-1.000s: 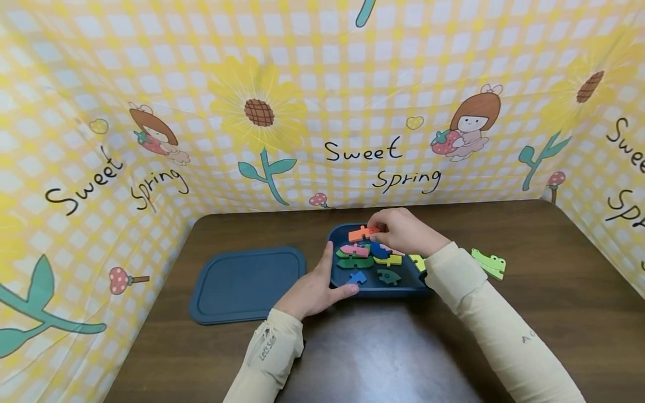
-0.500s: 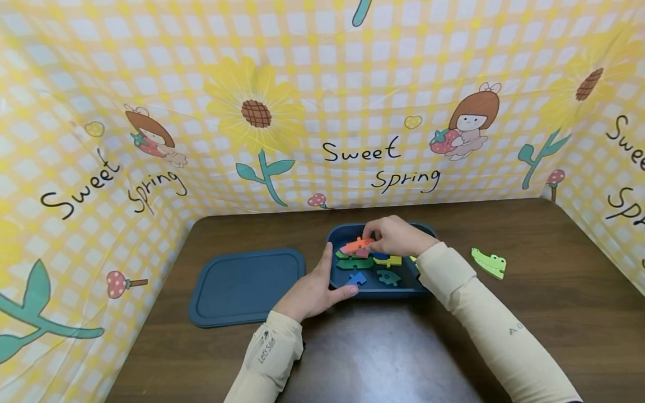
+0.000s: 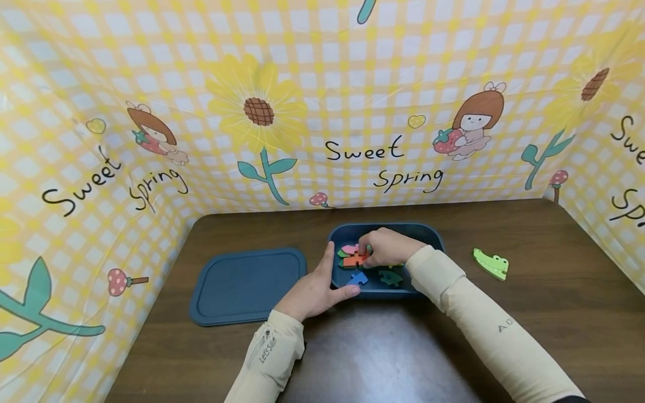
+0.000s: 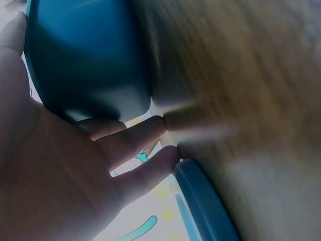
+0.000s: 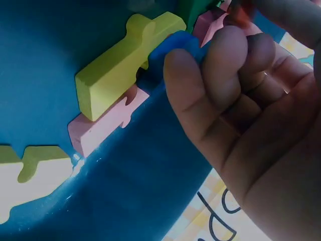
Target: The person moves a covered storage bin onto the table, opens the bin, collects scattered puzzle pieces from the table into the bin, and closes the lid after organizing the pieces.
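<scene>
A dark blue rectangular box (image 3: 423, 291) holds several colourful puzzle pieces. At its left front corner rests my left hand (image 3: 309, 288), thumb along the front rim and fairly straight fingers against the left wall. Inside the box, my right hand (image 3: 390, 246) pinches an orange puzzle piece (image 3: 351, 261) over green and pink pieces. In the right wrist view, a sliver of orange shows at thumb and finger. A yellow piece (image 5: 113, 70), a pink piece (image 5: 103, 123) and a partly covered blue piece (image 5: 175, 45) lie close by. Near the front wall are a blue piece (image 3: 358, 279) and a dark green piece (image 3: 390, 277).
A flat dark blue lid (image 3: 247, 285) lies on the wooden table (image 3: 373, 347) left of the box. To the right is a light green crocodile-shaped piece (image 3: 491, 264). Yellow checked cloth (image 3: 322, 112) walls in the table's back and sides.
My right hand has carried the orange piece from the back of the box forward and down over the green pieces. The left hand has stayed at the box corner.
</scene>
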`<state>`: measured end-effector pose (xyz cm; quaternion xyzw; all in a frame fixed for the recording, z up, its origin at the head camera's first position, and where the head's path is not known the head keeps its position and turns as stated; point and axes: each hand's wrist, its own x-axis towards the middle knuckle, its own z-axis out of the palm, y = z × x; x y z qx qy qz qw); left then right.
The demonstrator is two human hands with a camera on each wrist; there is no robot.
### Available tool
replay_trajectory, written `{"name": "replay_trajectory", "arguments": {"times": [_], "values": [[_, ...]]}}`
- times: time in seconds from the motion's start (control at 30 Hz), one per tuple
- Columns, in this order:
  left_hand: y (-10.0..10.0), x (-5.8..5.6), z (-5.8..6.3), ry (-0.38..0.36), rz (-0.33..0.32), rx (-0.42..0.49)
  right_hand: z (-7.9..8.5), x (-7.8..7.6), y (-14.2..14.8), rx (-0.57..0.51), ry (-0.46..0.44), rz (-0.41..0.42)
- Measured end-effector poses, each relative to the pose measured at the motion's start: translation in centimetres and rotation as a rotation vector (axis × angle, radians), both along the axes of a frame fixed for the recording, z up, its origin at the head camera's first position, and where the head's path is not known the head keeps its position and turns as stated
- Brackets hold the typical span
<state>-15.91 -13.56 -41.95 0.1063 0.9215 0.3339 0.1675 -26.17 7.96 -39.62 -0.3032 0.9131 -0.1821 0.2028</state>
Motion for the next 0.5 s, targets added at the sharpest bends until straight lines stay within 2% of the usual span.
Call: {"name": "replay_trajectory", "arguments": {"times": [0.3,0.5], "values": [[0.1,0.1,0.3,0.018,-0.001,-0.034,0.8,-0.3,1.0,-0.120,0.046,-0.072],[0.0,0.0,0.1,0.012,0.008,-0.040,2.7,0.1,2.0,-0.245,0.093,-0.109]]}}
